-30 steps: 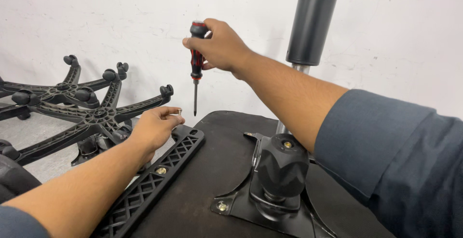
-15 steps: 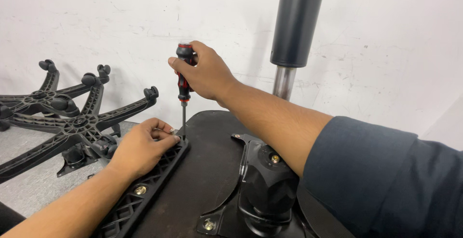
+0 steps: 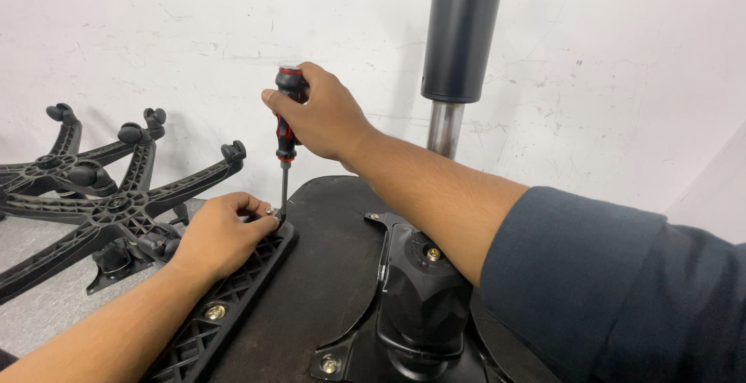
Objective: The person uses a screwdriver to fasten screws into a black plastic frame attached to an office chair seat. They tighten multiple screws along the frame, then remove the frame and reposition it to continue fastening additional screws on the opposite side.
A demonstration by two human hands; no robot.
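The right hand [image 3: 322, 115] has its grip clamped on an upright screwdriver [image 3: 286, 130] whose tip meets a screw [image 3: 273, 213] pinched by the left hand [image 3: 221, 235] on the ribbed black bracket [image 3: 233, 290].

Red-and-black screwdriver [image 3: 285, 130], held upright, tip down on a small screw [image 3: 270, 211]. Screw at far end of ribbed black bracket [image 3: 233, 297].

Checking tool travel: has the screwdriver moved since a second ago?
Yes. The screwdriver in the right hand came down: its tip, earlier above the ribbed black bracket, now meets it beside the left hand.
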